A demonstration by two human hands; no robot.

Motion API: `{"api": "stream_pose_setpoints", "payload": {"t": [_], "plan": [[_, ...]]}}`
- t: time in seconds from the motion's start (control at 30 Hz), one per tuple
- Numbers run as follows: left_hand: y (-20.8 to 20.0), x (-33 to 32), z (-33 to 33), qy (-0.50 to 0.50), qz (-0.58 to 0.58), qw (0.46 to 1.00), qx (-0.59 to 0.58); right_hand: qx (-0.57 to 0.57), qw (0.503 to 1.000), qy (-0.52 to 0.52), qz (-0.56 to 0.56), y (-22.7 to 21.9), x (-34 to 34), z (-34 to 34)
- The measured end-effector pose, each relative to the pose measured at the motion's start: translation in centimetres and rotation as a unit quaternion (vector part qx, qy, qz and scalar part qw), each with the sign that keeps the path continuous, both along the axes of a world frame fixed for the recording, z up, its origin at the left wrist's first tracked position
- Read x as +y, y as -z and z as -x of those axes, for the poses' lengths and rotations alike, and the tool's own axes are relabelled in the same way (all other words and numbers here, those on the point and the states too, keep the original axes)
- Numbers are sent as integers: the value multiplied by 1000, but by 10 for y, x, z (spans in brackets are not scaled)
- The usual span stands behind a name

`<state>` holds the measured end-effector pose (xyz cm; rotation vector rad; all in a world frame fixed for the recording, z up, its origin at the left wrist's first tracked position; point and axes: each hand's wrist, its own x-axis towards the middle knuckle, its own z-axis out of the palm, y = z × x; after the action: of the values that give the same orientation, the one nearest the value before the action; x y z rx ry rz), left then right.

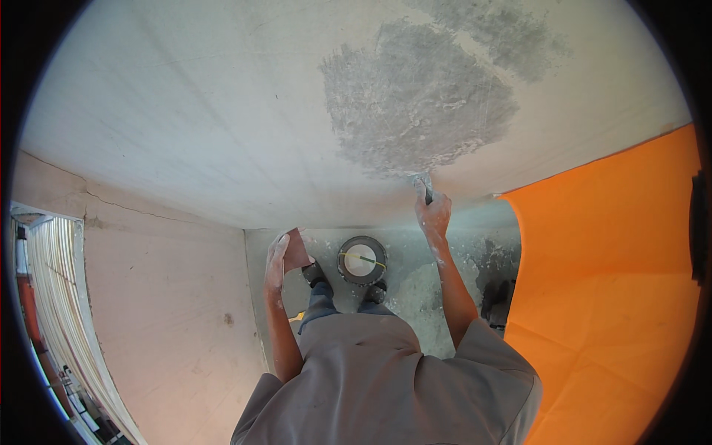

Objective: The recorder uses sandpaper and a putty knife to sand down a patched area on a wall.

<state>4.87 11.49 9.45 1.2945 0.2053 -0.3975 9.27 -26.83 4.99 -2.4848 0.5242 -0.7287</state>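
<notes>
Near the centre of the frame, just right of the middle, your scraper (423, 182) has its blade end toward the top of the frame at the lower edge of the grey patch (419, 96) on the pale wall (185, 141), its long axis nearly vertical in the picture; whether it touches is hard to tell. Your right hand (435, 213) has its fingers closed around the handle, the forearm slanting up and slightly left from the lower right. Your left hand (275, 263), left of centre with its forearm rising nearly upright, grips a flat brown sheet (297, 251) between its fingers.
</notes>
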Motion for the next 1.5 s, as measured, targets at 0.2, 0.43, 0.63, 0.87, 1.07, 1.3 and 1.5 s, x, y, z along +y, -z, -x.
{"api": "stream_pose_setpoints", "payload": {"t": [0.2, 0.43, 0.63, 0.87, 1.07, 1.3, 1.5], "plan": [[41, 0, 5, -23, 48, 999, 12, 12, 922, 11, -387, 23, 34, -4], [22, -2, 17, -19, 44, 999, 24, 21, 693, -48, -719, -29, 72, 1], [16, -8, 26, 1, 75, 997, 15, -7, 673, -64, -737, -11, 64, -1], [39, -3, 34, -38, 97, 995, 10, 95, 995, 7, -2, -24, 13, 6], [-3, -4, 27, -3, 37, 999, -10, 133, 989, -13, -67, -19, 13, 3], [2, 1, 20, -19, -9, 1000, -12, 41, 908, -62, -412, 23, 37, -6], [18, -1, 10, -15, 25, 1000, -11, 49, 760, -102, -641, -24, 62, 1]]}}
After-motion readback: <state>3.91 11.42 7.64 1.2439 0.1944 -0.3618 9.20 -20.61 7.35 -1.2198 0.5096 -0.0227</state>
